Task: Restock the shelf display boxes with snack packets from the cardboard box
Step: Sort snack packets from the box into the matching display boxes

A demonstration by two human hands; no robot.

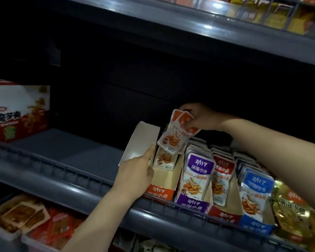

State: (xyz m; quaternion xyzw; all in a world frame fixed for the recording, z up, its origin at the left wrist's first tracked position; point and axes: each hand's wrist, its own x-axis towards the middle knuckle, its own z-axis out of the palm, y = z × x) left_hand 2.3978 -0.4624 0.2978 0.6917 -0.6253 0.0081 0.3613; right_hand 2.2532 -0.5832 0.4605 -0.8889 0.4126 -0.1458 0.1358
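Dark grey metal shelf (65, 151) with a wire front rail runs across mid-frame, from the left edge down to the lower right. Another shelf sits above it, upper right, carrying blurred yellow packs.

Red-and-white printed carton (18, 110) stands at the left edge, well apart from the rest.

Row of cardboard display boxes, centre to lower right, all against the rail: orange display box (160, 193), purple display box (193, 204), red display box (224, 213), blue display box (253, 228). Purple, red and blue are packed with upright packets. Orange holds only a few at the back, and its white lid flap (142, 140) is tipped up to the left.

Left hand (136, 171), centre: fingers straight and pressed together, laid against the flap and the orange box's left wall.

Right hand (202, 117), above centre: thumb and fingers pinch the top ends of the orange-topped white snack packets (173, 137), at least two. The packets hang tilted over the back of the orange box, lower ends touching the packets already in it.
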